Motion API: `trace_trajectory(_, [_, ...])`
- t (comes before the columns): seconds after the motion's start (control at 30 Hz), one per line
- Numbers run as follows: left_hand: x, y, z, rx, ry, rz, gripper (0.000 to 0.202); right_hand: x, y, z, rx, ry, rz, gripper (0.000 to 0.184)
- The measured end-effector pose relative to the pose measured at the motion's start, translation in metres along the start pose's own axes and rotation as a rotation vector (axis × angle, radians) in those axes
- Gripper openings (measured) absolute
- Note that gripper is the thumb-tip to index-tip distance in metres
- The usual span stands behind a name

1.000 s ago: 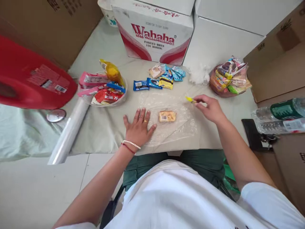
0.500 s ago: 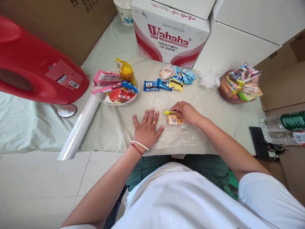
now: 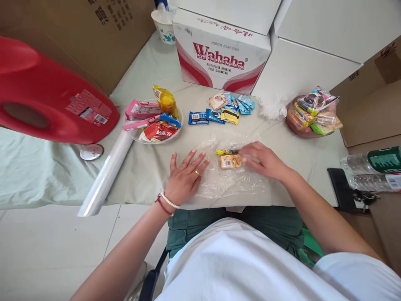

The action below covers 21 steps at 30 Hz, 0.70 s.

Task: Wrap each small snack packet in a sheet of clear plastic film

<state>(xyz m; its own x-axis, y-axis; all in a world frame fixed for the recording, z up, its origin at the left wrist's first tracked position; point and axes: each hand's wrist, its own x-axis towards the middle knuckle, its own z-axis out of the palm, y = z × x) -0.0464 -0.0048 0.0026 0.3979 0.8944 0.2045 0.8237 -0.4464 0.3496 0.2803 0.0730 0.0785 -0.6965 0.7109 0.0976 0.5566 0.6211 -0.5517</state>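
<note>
A sheet of clear plastic film [image 3: 233, 184] lies on the pale green table cover in front of me. On it sit a small tan wrapped snack [image 3: 230, 161] and, just behind it, a thin yellow wrapped candy stick [image 3: 226, 152]. My left hand [image 3: 186, 177] lies flat with fingers spread on the film's left edge. My right hand [image 3: 262, 159] rests to the right of the two snacks, fingers stretched toward them and holding nothing.
A clear bowl of snack packets [image 3: 153, 127] and a roll of film [image 3: 106, 174] lie left. Loose snacks [image 3: 221, 110] sit behind the film, a wrapped snack bundle [image 3: 313, 113] at right. A Wahaha carton [image 3: 221, 54], red jug [image 3: 46, 96] and bottles [image 3: 372, 167] surround the table.
My right hand brought the yellow candy stick from the right, set it behind the tan snack and let go. My left hand stayed flat on the film.
</note>
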Motion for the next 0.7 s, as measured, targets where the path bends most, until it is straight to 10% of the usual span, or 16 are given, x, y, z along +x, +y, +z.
trace_trajectory(0.17, [-0.016, -0.028, -0.014, -0.069, -0.147, 0.052, 0.072, -0.085, -0.026, 0.022, 0.002, -0.139, 0.034, 0.068])
trace_trajectory(0.3, [-0.025, -0.025, -0.024, -0.095, -0.248, 0.204, 0.085, -0.113, -0.024, 0.055, -0.126, -0.035, 0.081, 0.031])
trace_trajectory(0.47, [-0.022, -0.015, -0.020, -0.197, -0.235, 0.155, 0.031, -0.088, -0.009, 0.034, -0.021, 0.069, 0.086, 0.028])
trace_trajectory(0.7, [0.027, -0.022, -0.010, -0.308, -0.001, -0.206, 0.032, -0.016, 0.023, -0.020, 0.062, 0.044, 0.293, 0.026])
